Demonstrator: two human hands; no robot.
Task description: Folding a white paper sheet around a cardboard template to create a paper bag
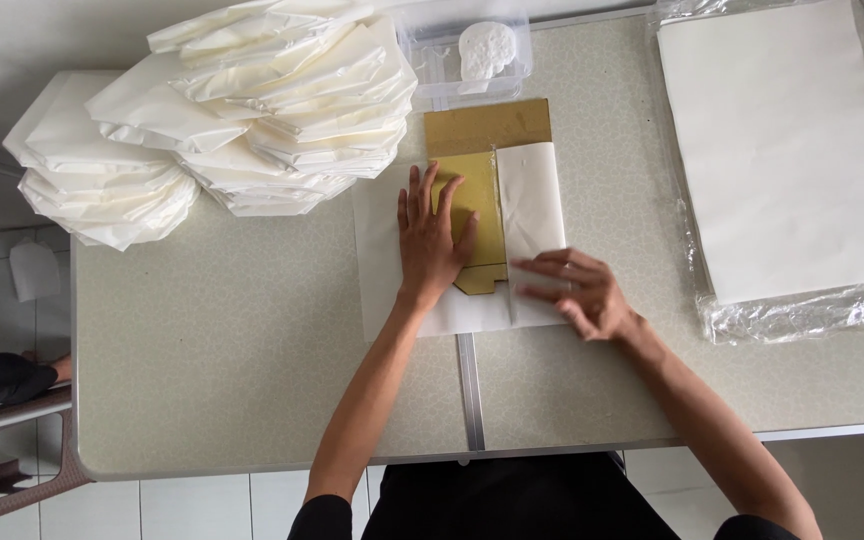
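White paper sheet [392, 260] lies at the table's [202, 350] centre with a golden cardboard template [472, 190] on top, its right flap [532, 200] already folded over the card. My left hand [435, 240] presses flat on the template, fingers spread toward 12 o'clock, gripping nothing. My right hand [577, 290] (slightly blurred) rests loosely open on the folded flap at its 5 o'clock corner. I see folded paper bags [242, 110] piled at 10 o'clock, a clear plastic box [472, 50] at 12, and a wrapped stack of sheets [782, 150] at 2.
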